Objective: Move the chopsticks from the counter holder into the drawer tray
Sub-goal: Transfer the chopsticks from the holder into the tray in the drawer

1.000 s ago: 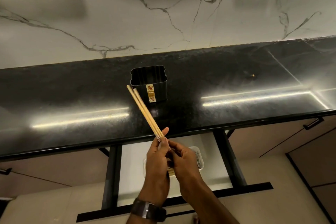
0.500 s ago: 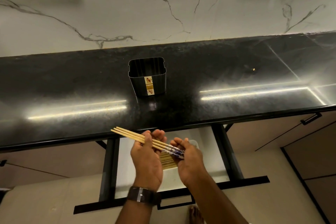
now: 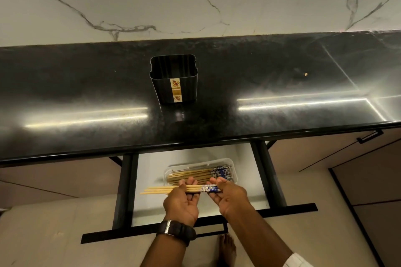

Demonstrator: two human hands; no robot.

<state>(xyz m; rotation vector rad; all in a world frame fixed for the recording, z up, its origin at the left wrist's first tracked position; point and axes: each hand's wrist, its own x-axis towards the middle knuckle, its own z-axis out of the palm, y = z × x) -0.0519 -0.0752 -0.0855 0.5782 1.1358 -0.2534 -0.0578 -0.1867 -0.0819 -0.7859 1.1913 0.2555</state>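
A small bundle of wooden chopsticks (image 3: pixel 159 190) with blue-patterned ends lies level across both my palms, just in front of the clear tray (image 3: pixel 234 176) in the open drawer. My left hand (image 3: pixel 182 201) supports the wooden part and my right hand (image 3: pixel 231 197) holds the blue ends. Several more chopsticks (image 3: pixel 191 174) lie lengthwise inside the tray. The black holder (image 3: pixel 175 81) stands on the counter and looks empty inside.
The black counter (image 3: pixel 86 97) overhangs the back of the white-lined drawer (image 3: pixel 149 171). The drawer's black front rail (image 3: pixel 293 209) runs below my wrists. A closed cabinet with a black handle (image 3: pixel 370 136) is at the right. A bare foot (image 3: pixel 226 249) shows on the floor.
The chopsticks went from pointing up over the counter edge to lying level, and both hands lowered them over the drawer beside the tray. The view tilted down.
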